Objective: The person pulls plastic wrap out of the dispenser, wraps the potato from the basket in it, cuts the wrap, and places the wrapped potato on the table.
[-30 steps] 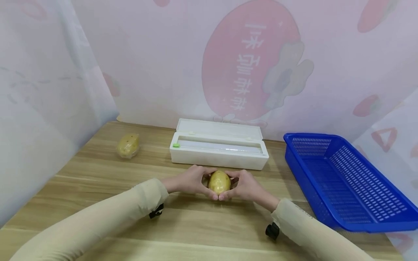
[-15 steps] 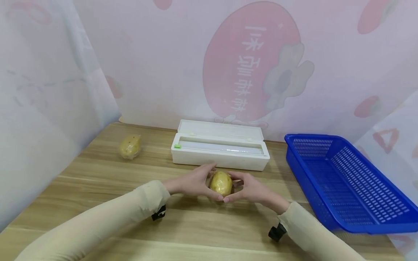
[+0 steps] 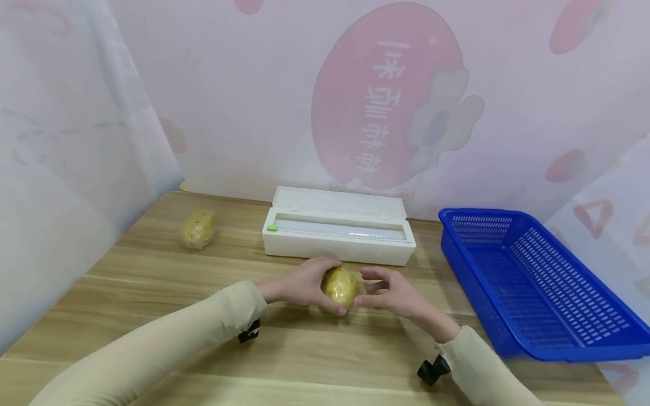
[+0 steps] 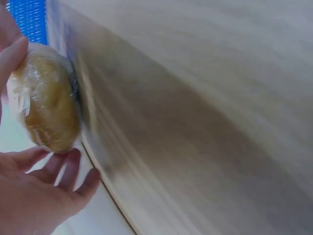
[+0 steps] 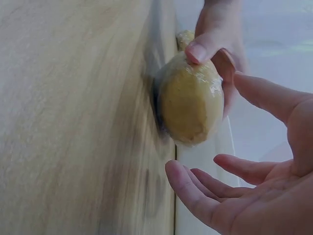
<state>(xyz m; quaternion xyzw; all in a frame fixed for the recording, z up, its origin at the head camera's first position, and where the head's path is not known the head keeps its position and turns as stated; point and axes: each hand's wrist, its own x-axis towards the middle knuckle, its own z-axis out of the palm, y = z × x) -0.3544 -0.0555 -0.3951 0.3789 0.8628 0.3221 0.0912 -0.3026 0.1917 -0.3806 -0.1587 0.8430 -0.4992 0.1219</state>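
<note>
A yellow potato (image 3: 339,287) in clear plastic film sits in front of the white box at the table's middle. My left hand (image 3: 303,283) grips it from the left, thumb on the near side and fingers on the far side. Wrinkled, shiny film shows on the potato (image 4: 49,103) in the left wrist view. To its right, my right hand (image 3: 400,294) is apart from it, fingers loosely bent and holding nothing. The right wrist view shows a gap between the right hand (image 5: 259,186) and the potato. Whether the potato touches the table cannot be told.
Behind the hands stands a long white wrap box (image 3: 335,248), lid raised, with a film roll inside and a green slider at its left end. Another wrapped potato (image 3: 198,229) lies at the back left. A blue plastic basket (image 3: 500,316) stands at the right.
My right hand has let go of the potato and moved a little to the right, its fingers spreading. The left hand still holds the potato in nearly the same place.
</note>
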